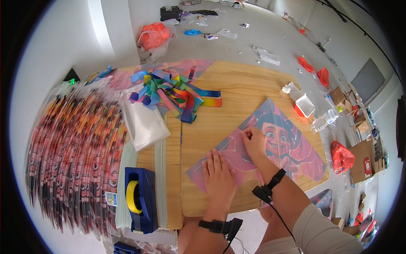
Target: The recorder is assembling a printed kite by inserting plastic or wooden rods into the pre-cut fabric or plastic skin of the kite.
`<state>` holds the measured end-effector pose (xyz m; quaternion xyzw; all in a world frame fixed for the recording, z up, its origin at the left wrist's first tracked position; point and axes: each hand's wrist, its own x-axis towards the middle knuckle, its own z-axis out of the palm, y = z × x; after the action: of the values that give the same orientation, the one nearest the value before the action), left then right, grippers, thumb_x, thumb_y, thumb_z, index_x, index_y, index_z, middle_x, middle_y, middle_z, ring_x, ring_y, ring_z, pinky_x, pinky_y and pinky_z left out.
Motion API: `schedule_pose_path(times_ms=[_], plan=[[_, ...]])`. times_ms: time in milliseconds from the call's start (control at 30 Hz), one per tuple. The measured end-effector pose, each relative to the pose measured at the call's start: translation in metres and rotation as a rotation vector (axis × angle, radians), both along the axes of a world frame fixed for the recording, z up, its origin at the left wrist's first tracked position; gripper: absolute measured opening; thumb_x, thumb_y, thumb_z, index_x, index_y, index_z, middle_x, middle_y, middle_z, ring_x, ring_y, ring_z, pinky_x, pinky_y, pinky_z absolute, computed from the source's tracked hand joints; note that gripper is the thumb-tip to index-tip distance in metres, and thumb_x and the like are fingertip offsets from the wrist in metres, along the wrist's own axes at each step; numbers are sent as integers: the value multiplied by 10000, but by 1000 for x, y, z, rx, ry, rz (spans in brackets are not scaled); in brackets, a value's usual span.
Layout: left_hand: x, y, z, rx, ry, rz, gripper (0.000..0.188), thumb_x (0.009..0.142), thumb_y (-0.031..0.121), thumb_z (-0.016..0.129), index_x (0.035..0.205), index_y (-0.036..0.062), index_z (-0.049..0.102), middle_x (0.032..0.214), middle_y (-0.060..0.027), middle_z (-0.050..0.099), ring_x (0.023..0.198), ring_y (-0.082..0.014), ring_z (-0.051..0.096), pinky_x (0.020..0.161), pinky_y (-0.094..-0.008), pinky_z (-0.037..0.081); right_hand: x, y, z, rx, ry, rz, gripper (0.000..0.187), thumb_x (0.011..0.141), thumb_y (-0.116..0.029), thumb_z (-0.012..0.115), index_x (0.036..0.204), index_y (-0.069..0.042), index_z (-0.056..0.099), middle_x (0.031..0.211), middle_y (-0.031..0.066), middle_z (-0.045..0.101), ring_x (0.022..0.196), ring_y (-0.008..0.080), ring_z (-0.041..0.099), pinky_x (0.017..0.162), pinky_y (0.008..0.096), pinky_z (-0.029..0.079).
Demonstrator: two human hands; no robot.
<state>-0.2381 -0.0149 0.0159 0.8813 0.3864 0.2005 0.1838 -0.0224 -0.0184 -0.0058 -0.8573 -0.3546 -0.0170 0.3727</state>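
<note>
Left hand point(218, 175) lies flat, open, pressing the pink kite point(270, 146) onto the surface point(237, 91); right hand point(253, 142) pinches its centre. Tape dispenser point(139, 199) lies to the left.

Workshop w/ bare concrete floor point(253, 38), kite stacks point(76, 156), tape dispenser point(141, 205), cartons point(363, 156).

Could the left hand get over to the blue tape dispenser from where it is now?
Probably yes. The left hand lies flat on the kite, and the blue tape dispenser stands to its left on the wooden table, with only bare board between them.
</note>
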Motion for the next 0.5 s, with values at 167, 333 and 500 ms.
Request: schedule_pose_path(times_ms=[167,333,500], plan=[[-1,1,-1,2,-6,4,746,969,299,675,1568,-66,422,1675,-220,374,1575,-375,320,1305,-525,211,0,4,4,5,81,-20,135,903,-244,785,868,-127,726,775,-4,661,814,216,642,904,440,428],[-2,1,-2,8,-16,5,738,968,296,673,1562,-68,430,1674,-220,378,1576,-378,319,1305,-520,215,0,4,5,22,110,-35,152,897,-260,794,860,-123,738,767,-5,672,798,213,648,890,433,435],[-3,2,0,-7,-20,0,746,962,304,680,1561,-66,434,1678,-216,375,1576,-378,320,1304,-513,220,1,3,5,8,93,-30,136,903,-247,791,883,-124,740,770,-3,659,794,212,641,889,427,437]])
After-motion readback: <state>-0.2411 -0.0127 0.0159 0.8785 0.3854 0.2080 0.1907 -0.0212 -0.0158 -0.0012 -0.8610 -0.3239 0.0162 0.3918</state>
